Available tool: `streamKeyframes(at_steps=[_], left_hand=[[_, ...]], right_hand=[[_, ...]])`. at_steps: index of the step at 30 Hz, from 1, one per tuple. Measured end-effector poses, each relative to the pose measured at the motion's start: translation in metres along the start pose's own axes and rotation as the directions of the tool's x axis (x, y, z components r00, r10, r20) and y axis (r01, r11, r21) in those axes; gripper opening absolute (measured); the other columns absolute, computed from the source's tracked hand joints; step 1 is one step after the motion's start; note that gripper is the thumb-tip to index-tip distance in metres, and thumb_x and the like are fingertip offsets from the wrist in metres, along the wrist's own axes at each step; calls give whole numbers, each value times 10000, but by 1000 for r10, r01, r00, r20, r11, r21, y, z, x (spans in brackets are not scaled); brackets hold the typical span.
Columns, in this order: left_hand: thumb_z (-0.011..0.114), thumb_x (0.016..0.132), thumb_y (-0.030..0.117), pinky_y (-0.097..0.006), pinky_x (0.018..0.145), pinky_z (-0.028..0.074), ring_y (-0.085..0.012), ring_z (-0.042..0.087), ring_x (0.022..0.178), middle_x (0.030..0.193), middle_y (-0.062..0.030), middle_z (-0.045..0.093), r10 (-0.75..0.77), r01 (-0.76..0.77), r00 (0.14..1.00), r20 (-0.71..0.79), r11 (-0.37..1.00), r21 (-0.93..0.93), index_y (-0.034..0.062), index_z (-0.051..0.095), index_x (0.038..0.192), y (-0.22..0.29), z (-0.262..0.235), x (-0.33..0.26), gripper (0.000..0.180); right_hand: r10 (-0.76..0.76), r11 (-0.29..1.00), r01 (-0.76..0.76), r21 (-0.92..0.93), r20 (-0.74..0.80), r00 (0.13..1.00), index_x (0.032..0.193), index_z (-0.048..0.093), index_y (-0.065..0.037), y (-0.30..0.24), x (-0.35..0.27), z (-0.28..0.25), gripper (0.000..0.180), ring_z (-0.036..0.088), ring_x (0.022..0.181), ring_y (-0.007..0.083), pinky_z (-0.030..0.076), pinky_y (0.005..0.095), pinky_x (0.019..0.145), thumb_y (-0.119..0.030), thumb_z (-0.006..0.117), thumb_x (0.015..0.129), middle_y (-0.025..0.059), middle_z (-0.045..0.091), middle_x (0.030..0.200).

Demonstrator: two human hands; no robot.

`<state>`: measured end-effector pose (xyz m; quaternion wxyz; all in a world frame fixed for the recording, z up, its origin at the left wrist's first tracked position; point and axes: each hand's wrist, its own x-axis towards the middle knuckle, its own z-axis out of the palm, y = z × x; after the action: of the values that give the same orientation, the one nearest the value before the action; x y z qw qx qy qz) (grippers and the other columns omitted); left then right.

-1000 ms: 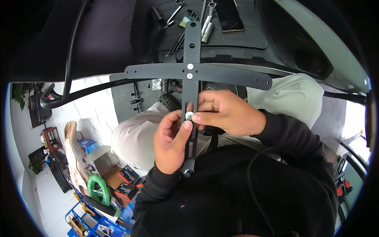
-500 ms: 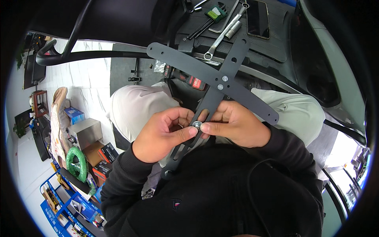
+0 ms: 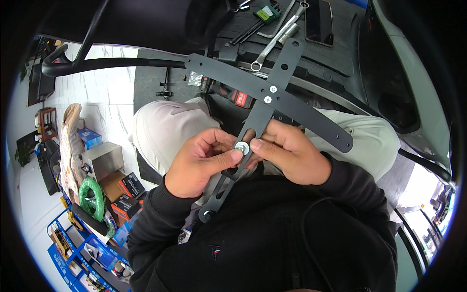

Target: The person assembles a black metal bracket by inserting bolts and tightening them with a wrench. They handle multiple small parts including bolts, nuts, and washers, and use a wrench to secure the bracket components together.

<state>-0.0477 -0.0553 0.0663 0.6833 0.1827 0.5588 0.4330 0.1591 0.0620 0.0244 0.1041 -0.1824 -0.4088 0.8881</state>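
Observation:
A dark grey metal bracket [image 3: 261,113] slants over my lap, its curved crossbar joined to a slotted arm by two screws [image 3: 273,89]. At the slot sits a silver bolt with a wide washer [image 3: 242,147]. My left hand [image 3: 197,163] is closed there, its thumb pressing the washer's lower edge and its fingertips beside and partly behind the arm. From the other side my right hand [image 3: 296,155] pinches the arm, thumb tip beside the washer, fingers mostly hidden behind. Another bolt [image 3: 208,214] shows at the bracket's lower end.
Beyond the bracket, a dark ribbed surface carries a ring spanner [image 3: 272,48], a hex key set [image 3: 265,14] and a phone [image 3: 319,23]. A red and black power tool [image 3: 239,98] lies between my knees. Boxes [image 3: 125,207] and a blue rack [image 3: 80,260] stand at left.
The bracket has tilted and shifted slightly, its crossbar's right end moving right. My right thumb has moved up and away from the bolt, showing more of the washer.

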Motion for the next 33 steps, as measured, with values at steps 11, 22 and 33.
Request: streamKeyframes(at_steps=[11,22,33], left_hand=[[781,978,72,-236,760,534,-82,658,823,963,-39,711,63,-64,997,-42,998,-18,28,623,1032,2,12,-1,173],[794,985,138,-204,616,464,-44,588,674,813,3,655,157,-151,985,-75,985,84,49,604,936,1,27,7,216],[821,969,164,-191,560,401,-5,519,627,741,46,607,213,-193,968,-131,969,152,68,588,886,-4,36,3,265]], right_hand=[[-16,986,10,-166,-36,999,1241,561,72,-4,-5,2,301,747,936,195,615,342,837,-204,508,1133,146,723,1026],[-102,959,93,-267,-20,995,1378,566,36,-20,-12,1,340,663,808,131,557,295,755,-169,465,1125,80,689,939],[-36,974,40,-221,21,999,1357,582,5,-17,-16,1,323,610,740,79,519,248,681,-213,504,1130,29,650,860]])
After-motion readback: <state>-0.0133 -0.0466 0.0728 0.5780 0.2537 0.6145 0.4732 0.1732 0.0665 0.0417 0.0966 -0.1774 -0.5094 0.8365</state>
